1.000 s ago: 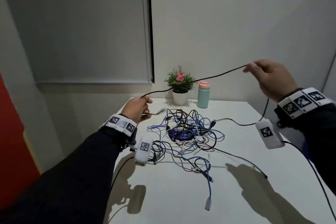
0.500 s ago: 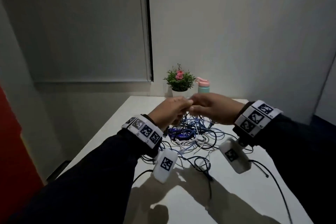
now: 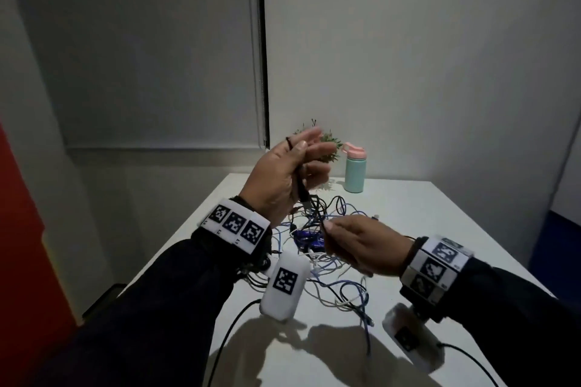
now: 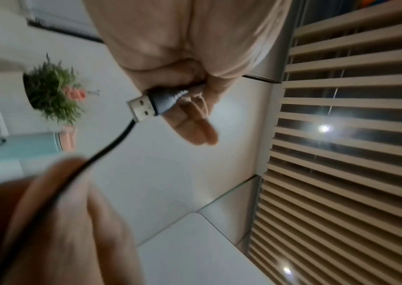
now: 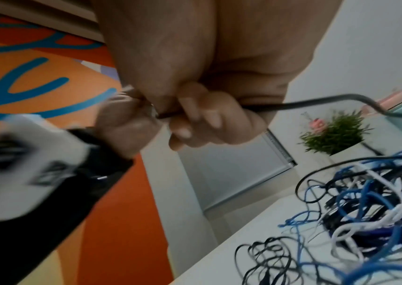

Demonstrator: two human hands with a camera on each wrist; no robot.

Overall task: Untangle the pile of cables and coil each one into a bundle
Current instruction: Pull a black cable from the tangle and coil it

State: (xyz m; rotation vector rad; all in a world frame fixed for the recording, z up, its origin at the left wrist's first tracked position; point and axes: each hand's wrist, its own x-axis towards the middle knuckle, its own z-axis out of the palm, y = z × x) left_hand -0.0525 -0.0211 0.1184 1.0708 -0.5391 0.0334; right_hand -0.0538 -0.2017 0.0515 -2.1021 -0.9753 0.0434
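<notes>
left hand point(image 3: 284, 179) pinches the black cable point(image 4: 112, 142) near its plug point(image 4: 146, 106); right hand point(image 3: 361, 245) grips it above the pile point(image 3: 327, 261)

From head height we look forward and down over both forearms to the worktop point(image 3: 408, 207), with the potted plant point(image 3: 330, 148) at its far edge against the wall. Our left wrist view sits right at the left hand point(image 4: 183, 57), tipped sideways, facing that plant point(image 4: 53, 92) and the slatted ceiling. Our right wrist view, equally close and tilted, faces the plant point(image 5: 334, 133) too, over the cable pile point(image 5: 365, 202).
</notes>
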